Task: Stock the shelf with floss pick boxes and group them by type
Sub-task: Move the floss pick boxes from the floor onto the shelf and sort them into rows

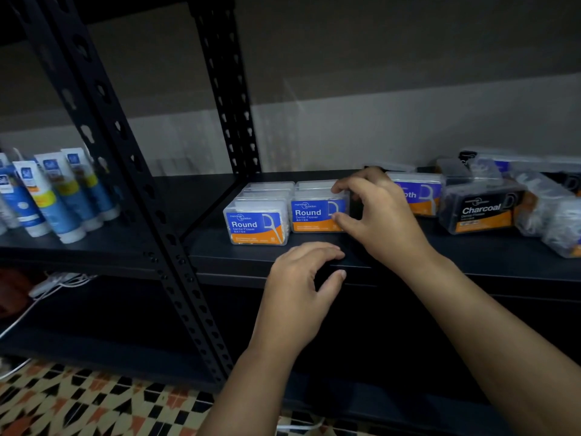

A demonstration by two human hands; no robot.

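Observation:
Two rows of clear "Round" floss boxes stand on the black shelf [283, 256]. The left row's front box [256, 226] stands nearest the edge. My right hand [374, 215] grips the right end of the second row's front "Round" box [314, 215], fingers on top and thumb at the lower front corner. Behind my right hand sits a blue box [419, 193] whose label ends in "oth". A black "Charcoal" box [481, 212] stands to its right. My left hand [301, 284] hovers at the shelf's front edge, fingers loosely curled, holding nothing.
Loose clear floss boxes [547, 202] lie jumbled at the far right of the shelf. Blue and white tubes [53, 196] stand on the neighbouring shelf at left, beyond a black perforated upright [151, 196]. White cables [47, 284] lie below; the floor [94, 401] is patterned tile.

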